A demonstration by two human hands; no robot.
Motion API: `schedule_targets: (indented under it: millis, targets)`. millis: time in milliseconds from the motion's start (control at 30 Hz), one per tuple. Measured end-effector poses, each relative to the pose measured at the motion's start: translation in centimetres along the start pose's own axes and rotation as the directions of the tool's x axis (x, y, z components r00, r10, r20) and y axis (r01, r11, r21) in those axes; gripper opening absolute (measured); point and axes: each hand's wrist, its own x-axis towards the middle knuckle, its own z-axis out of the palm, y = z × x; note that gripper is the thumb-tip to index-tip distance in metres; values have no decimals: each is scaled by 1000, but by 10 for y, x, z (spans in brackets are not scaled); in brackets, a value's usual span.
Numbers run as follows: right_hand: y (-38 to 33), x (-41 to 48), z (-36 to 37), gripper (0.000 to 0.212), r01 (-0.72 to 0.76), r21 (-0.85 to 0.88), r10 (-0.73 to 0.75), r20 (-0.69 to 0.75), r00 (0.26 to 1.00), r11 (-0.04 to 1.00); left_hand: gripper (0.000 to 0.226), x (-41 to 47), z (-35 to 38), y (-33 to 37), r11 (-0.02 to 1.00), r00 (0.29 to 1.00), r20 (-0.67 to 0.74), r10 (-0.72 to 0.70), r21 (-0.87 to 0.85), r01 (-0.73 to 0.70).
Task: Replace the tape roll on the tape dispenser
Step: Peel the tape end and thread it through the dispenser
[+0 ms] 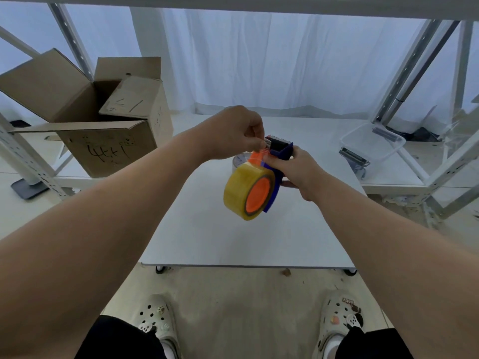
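Above the bench (233,242): tape dispenser (281,151) gripped in right hand (295,168), yellow tape roll (243,189) seated on its hub.
Left hand (238,133): fingers pinch the tape end (259,154).
Advice: draw it taut and centred toward the blade.

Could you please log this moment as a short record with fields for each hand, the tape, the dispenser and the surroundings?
left hand: pinching the loose tape end near the cutter
right hand: gripping the dispenser
tape roll: yellowish, mounted on the orange hub
tape dispenser: blue, held above the table
table: white, on casters
old roll: mostly hidden behind the hands
cardboard box: open, left
plastic tub: clear, right
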Motion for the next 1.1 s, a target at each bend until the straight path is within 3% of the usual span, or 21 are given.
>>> schedule_targets:
  millis: [100,233,400,667,800,1100]
  targets:
    - [-2,-1,-3,40,27,102,-32,42,999,994,8,0,-1,-1,1000,999,-27,-17,-5,17]
    - [-6,-5,-8,23,56,99,-69,132,989,993,6,0,-3,-2,999,997,-53,-49,-13,48]
    - [-6,-6,-3,45,127,36,-131,173,976,991,8,-1,-3,2,998,999,12,-48,-40,48]
    - [-5,-5,2,28,125,66,-135,177,975,990,6,-3,-9,6,988,997,21,-80,-131,82]
    - [0,-4,-2,34,151,93,-164,145,976,984,8,-5,-11,5,969,991,35,-129,-207,133]
    - [1,-3,6,42,213,-60,-203,138,969,975,11,-3,-9,5,946,967,44,-252,-199,255]
